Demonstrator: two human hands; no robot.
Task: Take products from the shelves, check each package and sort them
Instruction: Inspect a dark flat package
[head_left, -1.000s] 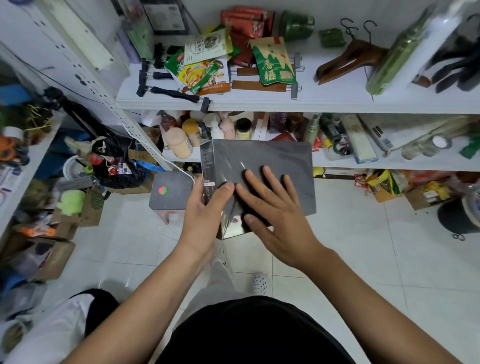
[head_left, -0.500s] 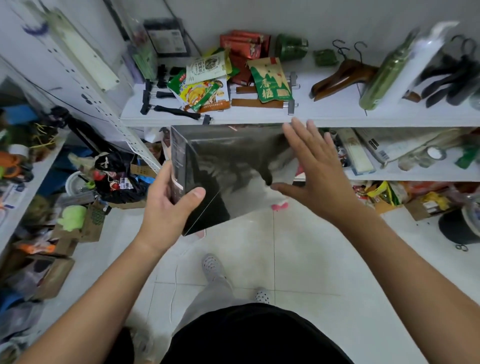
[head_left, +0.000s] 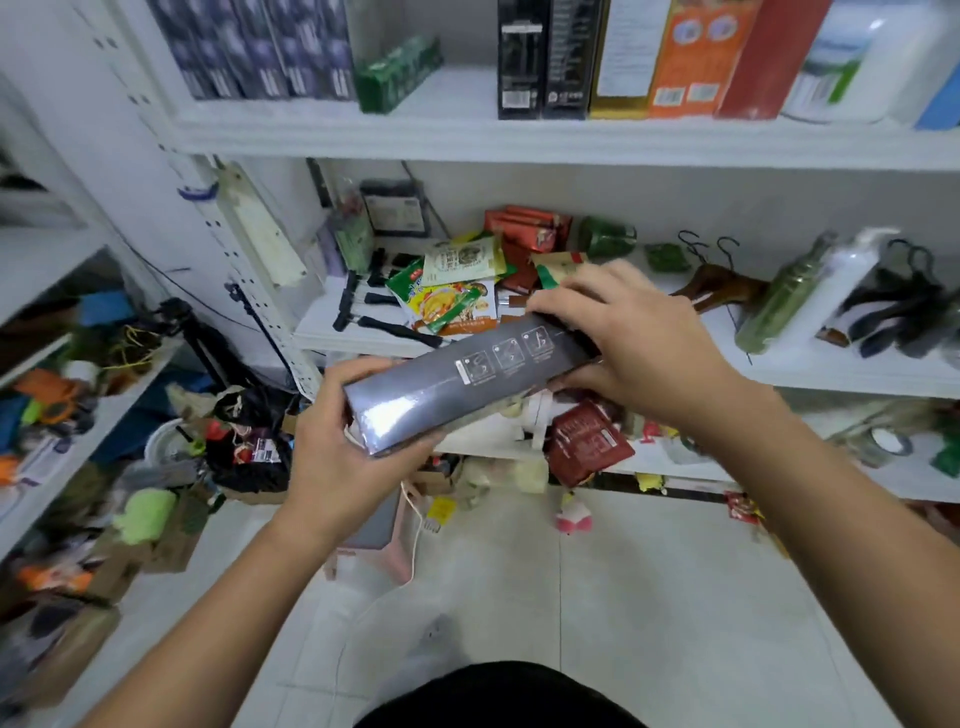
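box: dark grey carton (head_left: 462, 384), held edge-up in mid-air before the middle shelf (head_left: 810, 371), tilted, right end higher
left hand: (head_left: 345, 457) wrapped round the lower left end, thumb underneath
right hand: (head_left: 634, 332) clamped over the upper right end
label: small icon panels on the top face, print too blurred to read
behind: snack packets (head_left: 449, 296) on that shelf

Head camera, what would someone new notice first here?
The long dark grey box, held at centre frame: the left hand grips its near end, the right hand its far end. Behind it, bright snack packets lie heaped on the middle shelf.
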